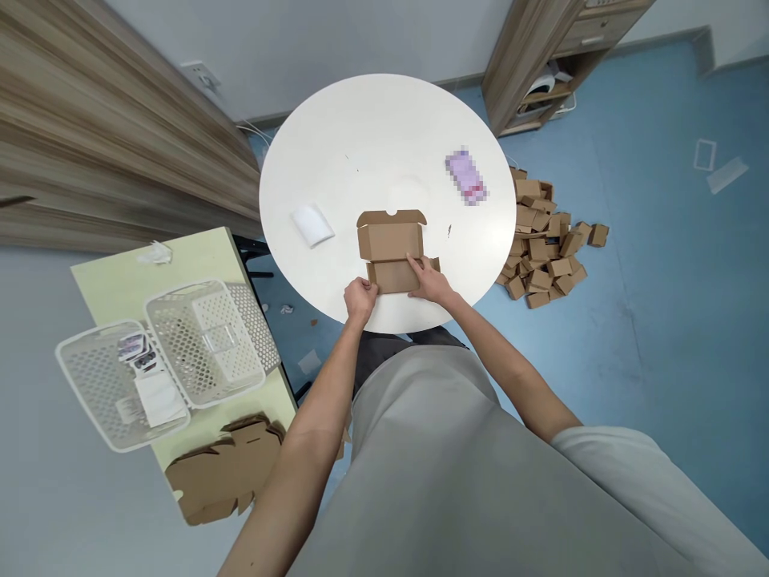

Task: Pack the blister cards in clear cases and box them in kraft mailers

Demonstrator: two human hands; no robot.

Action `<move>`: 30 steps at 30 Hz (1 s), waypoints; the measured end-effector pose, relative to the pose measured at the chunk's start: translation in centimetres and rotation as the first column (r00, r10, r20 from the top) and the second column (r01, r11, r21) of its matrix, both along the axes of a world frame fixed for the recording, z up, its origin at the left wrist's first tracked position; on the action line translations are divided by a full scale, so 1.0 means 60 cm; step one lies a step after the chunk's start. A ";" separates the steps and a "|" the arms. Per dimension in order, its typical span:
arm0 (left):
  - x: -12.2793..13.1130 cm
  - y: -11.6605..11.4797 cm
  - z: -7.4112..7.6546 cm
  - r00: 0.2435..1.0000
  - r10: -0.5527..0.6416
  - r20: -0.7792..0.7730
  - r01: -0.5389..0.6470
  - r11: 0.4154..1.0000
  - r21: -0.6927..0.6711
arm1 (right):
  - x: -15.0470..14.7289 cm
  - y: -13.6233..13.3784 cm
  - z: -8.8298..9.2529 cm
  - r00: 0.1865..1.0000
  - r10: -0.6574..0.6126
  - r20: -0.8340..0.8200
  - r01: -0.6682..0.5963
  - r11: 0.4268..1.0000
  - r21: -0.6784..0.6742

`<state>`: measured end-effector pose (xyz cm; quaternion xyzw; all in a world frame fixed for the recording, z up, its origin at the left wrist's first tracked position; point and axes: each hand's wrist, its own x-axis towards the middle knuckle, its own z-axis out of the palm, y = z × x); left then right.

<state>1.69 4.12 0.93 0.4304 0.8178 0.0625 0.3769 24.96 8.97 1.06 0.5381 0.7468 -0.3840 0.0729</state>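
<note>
A partly folded brown cardboard box (393,240) lies near the front of the white round table (372,120). Its lid is laid back, away from me, and the side flaps stand partly up. At the box's near left corner, my left hand (359,300) is closed on the cardboard edge, with its fingertips partly hidden. My right hand (431,282) grips the right side, a finger reaching over the fold and the thumb by the near edge. A flap sticks out beyond its knuckles. Left of the box is a white padded pouch (312,224).
A blurred purple item (466,176) lies at the table's right. Many small cardboard boxes (541,248) are heaped on the floor to the right. The side table (114,268) on the left bears white baskets (207,288) and flat cardboard blanks (231,469).
</note>
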 end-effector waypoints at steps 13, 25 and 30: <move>0.018 -0.006 0.000 0.978 -0.175 -0.110 0.174 0.985 -0.021 | 0.005 -0.015 0.008 0.995 -0.065 -0.080 0.065 0.998 0.007; 0.025 -0.011 -0.004 0.984 -0.150 -0.100 0.148 0.989 -0.025 | 0.072 -0.049 -0.010 0.827 -0.554 -0.093 0.555 0.832 -0.021; 0.026 0.002 0.006 0.984 -0.123 -0.127 0.124 0.992 -0.005 | 0.060 -0.038 -0.011 0.853 -0.519 -0.059 0.521 0.854 0.019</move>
